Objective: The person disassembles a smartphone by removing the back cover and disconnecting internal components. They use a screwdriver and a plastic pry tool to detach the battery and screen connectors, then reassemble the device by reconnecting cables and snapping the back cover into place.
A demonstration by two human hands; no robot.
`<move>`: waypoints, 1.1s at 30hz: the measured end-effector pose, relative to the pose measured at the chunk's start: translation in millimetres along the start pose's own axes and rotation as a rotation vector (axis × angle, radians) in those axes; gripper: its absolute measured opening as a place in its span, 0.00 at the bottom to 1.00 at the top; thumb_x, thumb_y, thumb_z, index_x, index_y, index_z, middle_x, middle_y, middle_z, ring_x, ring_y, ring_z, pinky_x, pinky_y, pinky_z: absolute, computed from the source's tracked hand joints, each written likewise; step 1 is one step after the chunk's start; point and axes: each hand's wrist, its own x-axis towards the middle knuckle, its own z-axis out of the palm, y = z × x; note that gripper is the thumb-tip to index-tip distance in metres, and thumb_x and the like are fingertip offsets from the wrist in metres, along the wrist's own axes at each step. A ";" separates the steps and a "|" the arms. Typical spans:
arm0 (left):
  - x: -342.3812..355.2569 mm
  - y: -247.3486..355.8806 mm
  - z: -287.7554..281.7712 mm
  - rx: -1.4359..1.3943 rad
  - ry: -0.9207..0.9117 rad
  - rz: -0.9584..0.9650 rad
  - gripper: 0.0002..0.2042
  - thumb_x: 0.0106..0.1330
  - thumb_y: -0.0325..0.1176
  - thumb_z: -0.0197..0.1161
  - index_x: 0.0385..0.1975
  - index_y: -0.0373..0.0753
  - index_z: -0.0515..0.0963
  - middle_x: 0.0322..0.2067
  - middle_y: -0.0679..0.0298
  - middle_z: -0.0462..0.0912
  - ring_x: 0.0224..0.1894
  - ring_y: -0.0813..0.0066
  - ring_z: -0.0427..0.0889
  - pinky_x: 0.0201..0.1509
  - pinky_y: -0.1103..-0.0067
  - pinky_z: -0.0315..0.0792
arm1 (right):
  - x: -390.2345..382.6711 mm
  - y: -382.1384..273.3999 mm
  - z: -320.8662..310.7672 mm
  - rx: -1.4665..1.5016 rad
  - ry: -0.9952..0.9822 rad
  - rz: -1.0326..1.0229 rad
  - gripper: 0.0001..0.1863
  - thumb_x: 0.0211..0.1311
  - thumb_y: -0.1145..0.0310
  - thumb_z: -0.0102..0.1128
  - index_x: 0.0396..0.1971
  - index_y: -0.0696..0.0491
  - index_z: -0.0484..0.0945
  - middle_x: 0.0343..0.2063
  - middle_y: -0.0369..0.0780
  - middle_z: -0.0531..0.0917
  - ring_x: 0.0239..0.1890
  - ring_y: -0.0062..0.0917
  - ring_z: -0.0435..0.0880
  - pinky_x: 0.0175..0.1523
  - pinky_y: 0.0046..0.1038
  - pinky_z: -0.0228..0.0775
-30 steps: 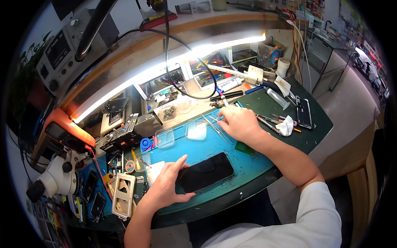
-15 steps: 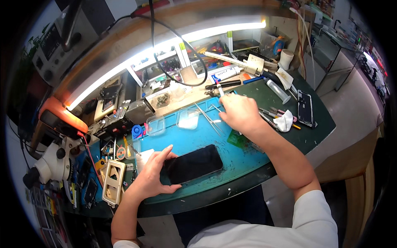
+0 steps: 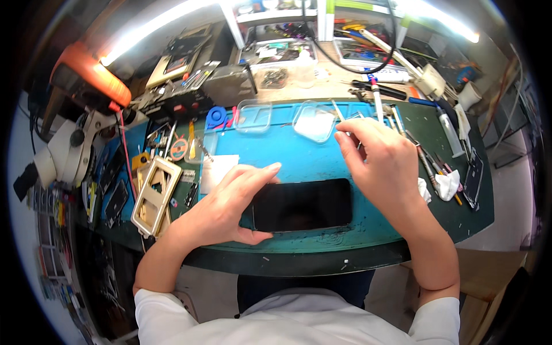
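Phone [image 3: 303,205] sits grasped by the left hand [image 3: 221,198], between thumb and fingers, seemingly steadied! Right hand [image 3: 382,155] curls at tweezers [image 3: 338,110], grip unclear; next calls for sure pinching.

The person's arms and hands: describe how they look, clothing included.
The left hand and right hand are ungloved, with no watch or bracelet visible. Both forearms are bare; short, plain white sleeves end near the elbows.

The right hand [image 3: 380,158] has come closer to the black phone [image 3: 303,205]; the head view now tilts further down
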 end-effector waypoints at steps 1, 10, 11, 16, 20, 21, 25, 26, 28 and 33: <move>1.1 0.5 -0.8 0.020 0.010 0.030 0.58 0.42 0.28 0.86 0.78 0.38 0.58 0.59 0.57 0.79 0.59 0.53 0.76 0.64 0.62 0.73 | -0.9 -2.3 1.0 0.018 0.002 -0.022 0.04 0.68 0.69 0.68 0.38 0.53 0.86 0.28 0.36 0.86 0.23 0.22 0.83 0.32 0.26 0.75; -2.9 -3.4 1.4 -0.002 0.011 -0.001 0.60 0.44 0.32 0.86 0.79 0.38 0.55 0.56 0.56 0.80 0.59 0.55 0.77 0.67 0.63 0.72 | 1.0 -8.5 5.7 0.090 -0.064 -0.017 0.03 0.67 0.69 0.68 0.37 0.51 0.85 0.30 0.37 0.87 0.27 0.31 0.86 0.32 0.31 0.76; -4.0 -3.1 1.4 -0.004 0.014 -0.009 0.60 0.44 0.32 0.86 0.79 0.38 0.54 0.56 0.56 0.80 0.59 0.55 0.77 0.67 0.63 0.72 | 1.0 -10.1 5.6 0.089 -0.071 -0.018 0.03 0.67 0.69 0.68 0.36 0.51 0.85 0.30 0.37 0.87 0.27 0.31 0.86 0.32 0.31 0.76; -3.0 -7.2 3.2 -0.034 0.019 -0.006 0.59 0.43 0.33 0.86 0.79 0.37 0.55 0.55 0.56 0.80 0.57 0.55 0.77 0.66 0.62 0.71 | -2.8 -16.0 5.7 0.075 -0.102 -0.044 0.02 0.67 0.69 0.68 0.36 0.51 0.85 0.29 0.37 0.86 0.27 0.32 0.86 0.31 0.32 0.75; -4.7 -9.4 3.6 -0.033 0.021 0.004 0.59 0.43 0.33 0.85 0.79 0.37 0.55 0.55 0.56 0.80 0.57 0.54 0.78 0.65 0.62 0.71 | -3.4 -18.3 8.2 0.084 -0.105 -0.045 0.02 0.66 0.70 0.69 0.35 0.51 0.84 0.29 0.37 0.86 0.26 0.32 0.85 0.30 0.32 0.74; -5.0 -9.3 3.8 -0.036 0.020 0.001 0.59 0.43 0.33 0.86 0.79 0.37 0.55 0.55 0.56 0.80 0.57 0.54 0.77 0.65 0.62 0.71 | -3.6 -18.3 7.5 0.084 -0.107 -0.040 0.02 0.66 0.70 0.69 0.36 0.51 0.85 0.28 0.37 0.86 0.26 0.32 0.85 0.30 0.32 0.74; -5.4 -9.1 2.5 -0.034 0.008 -0.014 0.59 0.43 0.33 0.86 0.79 0.37 0.55 0.55 0.56 0.80 0.57 0.54 0.77 0.65 0.62 0.71 | 0.0 -17.1 -1.3 0.090 -0.085 -0.060 0.02 0.66 0.71 0.69 0.36 0.51 0.85 0.28 0.37 0.85 0.26 0.33 0.84 0.30 0.33 0.73; -5.5 -8.5 2.3 -0.033 0.000 -0.020 0.59 0.43 0.33 0.86 0.79 0.38 0.55 0.56 0.56 0.80 0.57 0.54 0.77 0.66 0.62 0.71 | 0.7 -14.4 -2.6 0.080 -0.073 -0.081 0.02 0.65 0.71 0.69 0.36 0.51 0.85 0.27 0.36 0.85 0.26 0.33 0.84 0.30 0.33 0.73; -4.9 -8.2 2.3 -0.043 0.000 -0.024 0.59 0.43 0.33 0.86 0.79 0.38 0.55 0.56 0.57 0.80 0.58 0.54 0.77 0.66 0.63 0.71 | 1.0 -9.5 -5.1 0.078 -0.058 -0.117 0.02 0.65 0.71 0.69 0.36 0.51 0.85 0.27 0.36 0.85 0.26 0.33 0.84 0.30 0.33 0.73; -3.7 -4.6 0.9 -0.053 -0.020 -0.054 0.60 0.42 0.31 0.87 0.79 0.40 0.54 0.58 0.57 0.80 0.60 0.54 0.75 0.68 0.63 0.70 | -5.3 7.9 0.7 0.095 -0.064 -0.135 0.03 0.65 0.71 0.69 0.37 0.51 0.86 0.27 0.37 0.84 0.27 0.32 0.85 0.31 0.32 0.75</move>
